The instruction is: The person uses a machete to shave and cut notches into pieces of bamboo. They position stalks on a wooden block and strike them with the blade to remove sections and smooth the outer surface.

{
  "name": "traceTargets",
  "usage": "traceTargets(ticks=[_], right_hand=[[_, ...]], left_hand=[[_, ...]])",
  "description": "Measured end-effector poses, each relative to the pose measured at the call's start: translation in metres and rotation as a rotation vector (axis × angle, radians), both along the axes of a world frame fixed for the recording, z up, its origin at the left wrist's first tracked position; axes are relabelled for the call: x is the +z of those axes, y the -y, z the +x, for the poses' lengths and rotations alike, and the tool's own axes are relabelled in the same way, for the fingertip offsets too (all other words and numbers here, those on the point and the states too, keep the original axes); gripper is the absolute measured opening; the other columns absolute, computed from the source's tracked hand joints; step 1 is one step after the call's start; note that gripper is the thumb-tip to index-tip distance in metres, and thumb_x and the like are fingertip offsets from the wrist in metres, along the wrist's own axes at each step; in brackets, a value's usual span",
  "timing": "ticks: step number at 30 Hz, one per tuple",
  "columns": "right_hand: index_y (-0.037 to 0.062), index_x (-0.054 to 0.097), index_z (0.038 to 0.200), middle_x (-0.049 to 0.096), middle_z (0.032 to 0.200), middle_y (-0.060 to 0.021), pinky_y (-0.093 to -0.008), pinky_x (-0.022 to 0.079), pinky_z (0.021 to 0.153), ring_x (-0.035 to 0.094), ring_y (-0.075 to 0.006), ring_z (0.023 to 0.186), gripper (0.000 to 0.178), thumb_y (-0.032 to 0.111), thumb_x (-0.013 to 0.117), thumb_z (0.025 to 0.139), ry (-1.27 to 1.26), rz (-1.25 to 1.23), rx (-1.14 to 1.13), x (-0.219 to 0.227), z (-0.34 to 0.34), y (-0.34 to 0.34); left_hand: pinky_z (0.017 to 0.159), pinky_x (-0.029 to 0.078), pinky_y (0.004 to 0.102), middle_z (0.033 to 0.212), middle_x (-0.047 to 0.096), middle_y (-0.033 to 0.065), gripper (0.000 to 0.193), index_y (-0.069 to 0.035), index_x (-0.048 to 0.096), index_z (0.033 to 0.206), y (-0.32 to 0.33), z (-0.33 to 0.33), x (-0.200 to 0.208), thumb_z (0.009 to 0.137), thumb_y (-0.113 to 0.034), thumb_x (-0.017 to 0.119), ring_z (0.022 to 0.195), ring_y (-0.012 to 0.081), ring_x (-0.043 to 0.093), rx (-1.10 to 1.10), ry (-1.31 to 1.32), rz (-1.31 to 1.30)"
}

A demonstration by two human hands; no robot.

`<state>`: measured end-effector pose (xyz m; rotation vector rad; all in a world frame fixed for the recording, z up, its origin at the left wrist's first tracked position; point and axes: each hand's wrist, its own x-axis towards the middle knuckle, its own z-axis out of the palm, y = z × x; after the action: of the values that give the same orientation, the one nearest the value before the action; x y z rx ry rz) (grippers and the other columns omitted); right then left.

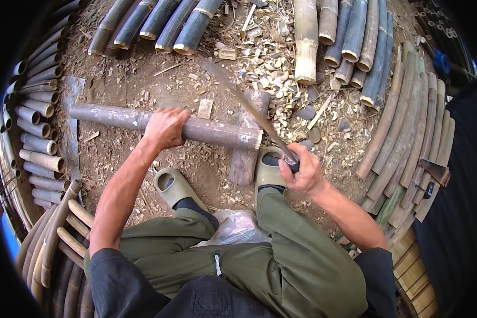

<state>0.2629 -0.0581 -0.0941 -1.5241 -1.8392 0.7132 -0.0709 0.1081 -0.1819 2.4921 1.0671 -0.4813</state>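
Note:
My left hand (166, 127) is wrapped over a grey-brown bamboo pole (222, 133) that lies crosswise in front of me. The pole's right end, with a pale cut rim, rests across a short wooden log (243, 168) on the ground. In my right hand (306, 170) is the dark handle of a long-bladed machete (258, 117). Its blade slants up and to the left, past the pole's right end, and its far part is smeared by motion. Whether the blade touches the pole I cannot tell.
Pale wood chips (278, 79) cover the dirt beyond the log. Cut bamboo poles lie at the far left (193, 26) and far right (307, 42). Split bamboo strips (403, 122) are stacked at right, more poles (40, 130) at left. My green clogs (176, 186) flank the log.

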Motion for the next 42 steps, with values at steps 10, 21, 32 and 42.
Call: traceTargets(ticks=[10, 21, 32, 42], right_hand=[[0.0010, 0.051, 0.105, 0.068, 0.083, -0.0276, -0.0518, 0.055, 0.066, 0.068, -0.0478, 0.077, 0.033, 0.031, 0.061, 0.097, 0.274, -0.599, 0.039, -0.026, 0.027, 0.007], [0.0021, 0.052, 0.098, 0.061, 0.064, -0.0123, -0.0384, 0.048, 0.044, 0.062, -0.0254, 0.052, 0.025, 0.025, 0.061, 0.096, 0.064, -0.529, -0.293, -0.010, 0.031, -0.011], [0.0064, 0.054, 0.106, 0.069, 0.088, -0.0206, -0.0510, 0.057, 0.067, 0.069, -0.0410, 0.074, 0.030, 0.034, 0.062, 0.096, 0.610, -0.511, 0.081, -0.026, 0.068, -0.027], [-0.0001, 0.058, 0.106, 0.057, 0.066, -0.0107, -0.0408, 0.048, 0.058, 0.060, -0.0263, 0.059, 0.034, 0.030, 0.066, 0.092, 0.044, -0.700, -0.284, -0.008, 0.033, 0.042]], left_hand=[[0.091, 0.049, 0.0419, 0.102, 0.063, 0.0094, 0.038, -0.008, 0.057, 0.109, 0.005, -0.008, 0.000, 0.073, -0.013, 0.071, 0.104, 0.0265, 0.062, -0.047, 0.058, 0.154], [0.082, 0.060, 0.0432, 0.105, 0.069, 0.0154, 0.068, -0.010, 0.050, 0.126, -0.022, -0.007, 0.033, 0.066, -0.017, 0.082, 0.091, 0.0317, 0.070, 0.086, 0.077, -0.166], [0.093, 0.056, 0.0374, 0.114, 0.066, 0.0223, 0.064, 0.003, 0.049, 0.134, -0.141, -0.128, 0.309, 0.093, -0.044, 0.062, 0.097, 0.0278, 0.068, 0.998, 1.362, -0.093], [0.098, 0.049, 0.0522, 0.129, 0.057, 0.0148, 0.069, -0.005, 0.046, 0.135, -0.017, -0.170, 0.039, 0.085, -0.049, 0.066, 0.111, 0.0322, 0.059, 1.996, 1.451, -0.109]])
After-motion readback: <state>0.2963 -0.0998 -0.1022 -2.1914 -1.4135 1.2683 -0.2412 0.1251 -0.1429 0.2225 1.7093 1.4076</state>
